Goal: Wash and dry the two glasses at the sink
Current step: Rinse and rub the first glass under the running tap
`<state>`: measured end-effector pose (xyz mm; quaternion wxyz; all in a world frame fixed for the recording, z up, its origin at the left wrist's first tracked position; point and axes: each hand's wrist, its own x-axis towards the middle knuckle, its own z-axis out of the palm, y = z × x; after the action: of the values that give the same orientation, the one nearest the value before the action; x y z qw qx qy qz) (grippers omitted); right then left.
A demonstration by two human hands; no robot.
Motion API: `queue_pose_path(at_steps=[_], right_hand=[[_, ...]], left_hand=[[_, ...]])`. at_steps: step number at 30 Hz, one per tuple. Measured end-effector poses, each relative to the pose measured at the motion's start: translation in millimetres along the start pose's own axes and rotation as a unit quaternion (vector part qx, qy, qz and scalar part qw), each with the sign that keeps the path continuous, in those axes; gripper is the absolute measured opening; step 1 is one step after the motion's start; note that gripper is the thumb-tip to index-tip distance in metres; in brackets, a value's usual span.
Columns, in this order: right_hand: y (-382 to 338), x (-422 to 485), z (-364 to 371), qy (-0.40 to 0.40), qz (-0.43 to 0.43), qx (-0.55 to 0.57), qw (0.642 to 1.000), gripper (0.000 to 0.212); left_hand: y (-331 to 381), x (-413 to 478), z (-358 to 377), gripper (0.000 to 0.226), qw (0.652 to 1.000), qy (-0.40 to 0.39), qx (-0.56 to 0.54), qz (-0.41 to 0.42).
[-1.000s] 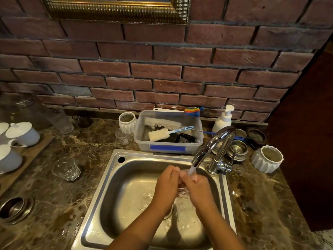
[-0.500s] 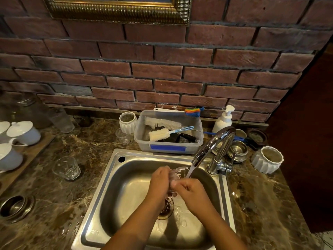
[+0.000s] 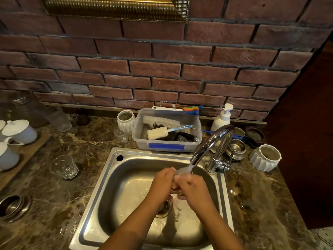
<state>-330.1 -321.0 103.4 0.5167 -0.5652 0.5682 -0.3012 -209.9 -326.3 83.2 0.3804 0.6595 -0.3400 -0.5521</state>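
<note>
Under the curved chrome tap [image 3: 212, 141], both hands' grip, left hand [image 3: 162, 183] and right hand [image 3: 194, 188], holds a clear drinking glass [image 3: 181, 173] in the stream, presumably rinsing.

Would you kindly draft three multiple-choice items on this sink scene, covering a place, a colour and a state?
1. Where does the glass on the counter stand?
A. left of the sink
B. inside the tub
C. beside the soap bottle

2. What colour is the tape strip on the plastic tub?
A. red
B. blue
C. green

3. What is the tap doing?
A. it is off
B. it is running
C. it is hidden

Answers: 1 A, it sits on the marble left of the basin. 2 B, the strip is blue. 3 B, a stream falls onto the glass that the left hand and right hand hold.
</note>
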Motion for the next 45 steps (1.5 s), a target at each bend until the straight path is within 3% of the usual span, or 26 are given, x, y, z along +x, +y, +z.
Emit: queue_pose_path(at_steps=[1,3,5,7,10,13,14,15,17,19,20,21,23,25,27,29,30,32,34,37,39,41,43,45], right_hand=[[-1,-1,-3,-0.029,-0.063,-0.107,0.992,0.029],[-7,-6,-7,-0.094,-0.153,-0.297,0.938,0.023],[-9,-8,-9,-0.11,-0.209,-0.404,0.884,0.021],[-8,-8,-6,-0.096,-0.205,-0.398,0.889,0.027],[-5,-7,0,-0.08,-0.109,-0.253,0.958,0.026],[-3,-5,4,-0.048,0.019,-0.001,0.999,0.028],[-2,-4,5,-0.038,0.08,0.12,0.989,0.026],[0,-3,7,-0.035,0.144,0.252,0.956,0.024],[2,-2,6,-0.039,0.254,0.463,0.848,0.028],[7,-3,2,-0.047,0.3,0.539,0.786,0.037],[9,-2,0,-0.051,0.301,0.542,0.783,0.039],[11,-1,-1,-0.053,0.296,0.54,0.786,0.037],[10,0,-1,-0.039,0.26,0.468,0.844,0.029],[6,0,0,0.003,0.182,0.281,0.942,0.02],[2,-2,-3,0.015,0.044,0.071,0.996,0.025],[-4,-8,-8,-0.031,-0.088,-0.143,0.985,0.031],[-7,-11,-10,-0.058,-0.14,-0.256,0.955,0.025],[-12,-14,-12,-0.091,-0.202,-0.406,0.887,0.025],[-12,-14,-12,-0.09,-0.216,-0.432,0.871,0.031],[-7,-13,-4,-0.076,-0.176,-0.351,0.917,0.026],[-2,-11,1,-0.063,-0.091,-0.208,0.972,0.031],[0,-5,4,-0.026,-0.015,-0.051,0.998,0.041],[1,1,3,-0.009,0.099,0.137,0.986,0.032],[1,5,-1,-0.024,0.214,0.344,0.914,0.028]], left_hand=[[0,-1,-1,0.025,0.992,-0.015,-0.082,-0.09],[-4,-2,-8,0.032,0.955,-0.068,-0.209,-0.198],[-11,-3,-12,0.033,0.929,-0.103,-0.273,-0.226],[-12,-2,-9,0.028,0.934,-0.09,-0.271,-0.217],[-4,0,-1,0.026,0.967,0.009,-0.202,-0.157],[0,4,2,0.027,0.997,0.073,-0.009,0.008],[-2,5,3,0.026,0.992,0.086,0.048,0.078],[-3,4,2,0.024,0.979,0.096,0.106,0.147],[-6,2,-1,0.022,0.914,0.106,0.253,0.298],[-10,3,-5,0.031,0.835,0.076,0.369,0.402],[-11,4,-7,0.036,0.821,0.06,0.39,0.413],[-11,3,-8,0.037,0.829,0.045,0.387,0.4],[-11,0,-6,0.029,0.888,0.028,0.303,0.345],[-9,-3,2,0.019,0.955,0.023,0.173,0.239],[-8,-4,9,0.023,0.996,0.019,0.025,0.08],[-5,-8,9,0.031,0.984,-0.016,-0.146,-0.097],[-3,-9,5,0.032,0.963,-0.043,-0.208,-0.163],[1,-13,-4,0.026,0.928,-0.094,-0.276,-0.23],[1,-15,-6,0.024,0.911,-0.113,-0.308,-0.248],[-2,-12,-2,0.029,0.935,-0.056,-0.278,-0.214],[-5,-4,3,0.03,0.964,0.012,-0.221,-0.15],[-1,1,6,0.03,0.987,0.067,-0.128,-0.066],[0,0,9,0.026,0.992,0.104,-0.024,0.067],[-3,-3,8,0.02,0.965,0.109,0.115,0.21]])
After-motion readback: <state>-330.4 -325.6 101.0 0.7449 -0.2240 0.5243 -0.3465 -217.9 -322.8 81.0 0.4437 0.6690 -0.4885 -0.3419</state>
